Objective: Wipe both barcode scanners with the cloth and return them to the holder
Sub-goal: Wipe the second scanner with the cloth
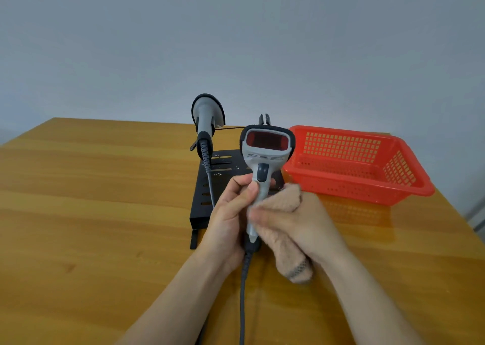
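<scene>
Hands meet at the middle of the head view, low over the wooden table [91,200]. I have the left hand [231,208] wrapped round the grip of the grey barcode scanner [265,156], thumb just under the trigger [262,173]. It holds the unit upright with the red scan window [267,140] facing me. I judge that pose keeps the body steady and exposed for wiping. The right hand [301,221] is closed on the beige knitted cloth [283,229] and presses it against the handle's right side; its fingers are blurred. The scanner's cable [242,279] hangs toward six o'clock.

At eleven o'clock from the hands, the second barcode scanner [206,119] sits head-up in the black metal holder [210,187], its cord trailing down across the slotted base. At twelve o'clock, the holder's other fork [264,119] pokes up just behind the held scanner's head. I take it as the seat waiting for this unit. At two o'clock sits an orange-red plastic basket [367,166].

No brand or label is readable: the small marks below the scan window are too fine to make out.
</scene>
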